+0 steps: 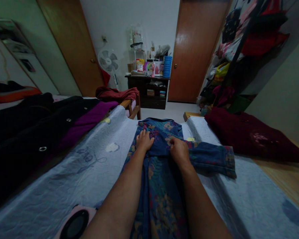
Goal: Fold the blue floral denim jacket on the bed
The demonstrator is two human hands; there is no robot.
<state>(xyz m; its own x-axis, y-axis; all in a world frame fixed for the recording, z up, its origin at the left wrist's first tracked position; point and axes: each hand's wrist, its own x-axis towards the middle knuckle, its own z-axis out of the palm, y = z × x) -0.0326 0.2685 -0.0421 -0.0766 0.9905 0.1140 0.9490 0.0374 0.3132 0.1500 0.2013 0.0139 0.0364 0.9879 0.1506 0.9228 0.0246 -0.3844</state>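
A blue floral long-sleeved garment (pixel 161 186), like a long jacket or dress, lies lengthwise on the light blue bedspread (pixel 109 172). One sleeve (pixel 211 156) stretches out to the right; the other seems folded across the upper part. On the left upper side of the garment, my left hand (pixel 145 142) rests with its fingers stretched over the fabric. Opposite it, near the base of the outstretched sleeve, my right hand (pixel 179 151) has its fingers curled in on the cloth. My forearms cover parts of the garment's lower edges.
Dark clothing with metal eyelets (pixel 40 132) is heaped on the left. A pink device with a round black face (pixel 76 222) lies at lower left. A maroon cushion (pixel 254 134) sits at right. Beyond the bed are a white fan (pixel 109 61) and a dark cabinet (pixel 153 93).
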